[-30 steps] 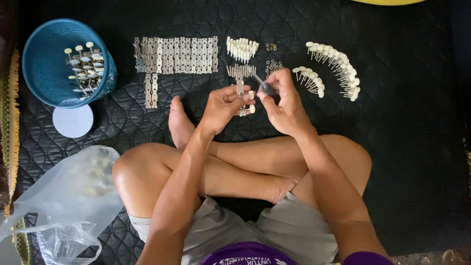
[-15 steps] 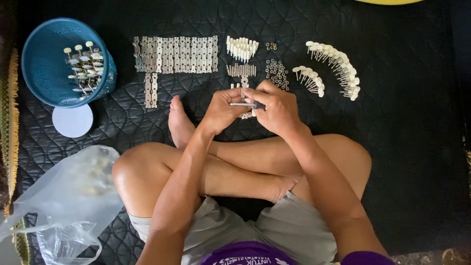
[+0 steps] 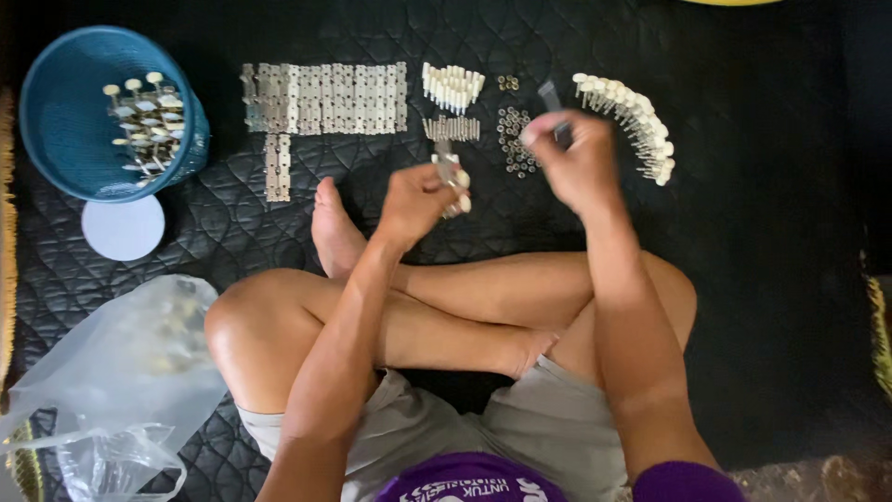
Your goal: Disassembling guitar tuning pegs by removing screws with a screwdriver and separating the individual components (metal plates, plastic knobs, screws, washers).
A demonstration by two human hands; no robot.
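**Small Metal Assembly Held Over Quilted Mat**

Sat cross-legged on the black quilted mat [image 3: 762, 242]. Left hand [image 3: 413, 200] clenched around a small metal piece with white knobs [image 3: 453, 177], held just above the mat. Right hand [image 3: 576, 163] pinched a thin dark tool [image 3: 550, 100] in its fingers, raised near the pile of small rings [image 3: 516, 139]. Best done, by judgement, with the piece kept steady and the tool brought squarely to it. Counted: one blue basket [image 3: 65, 121], one white lid [image 3: 123, 228], one clear plastic bag [image 3: 102, 372], one curved row of white-tipped pins [image 3: 636, 116]; metal plates [image 3: 325, 98] too many and blurred to count.
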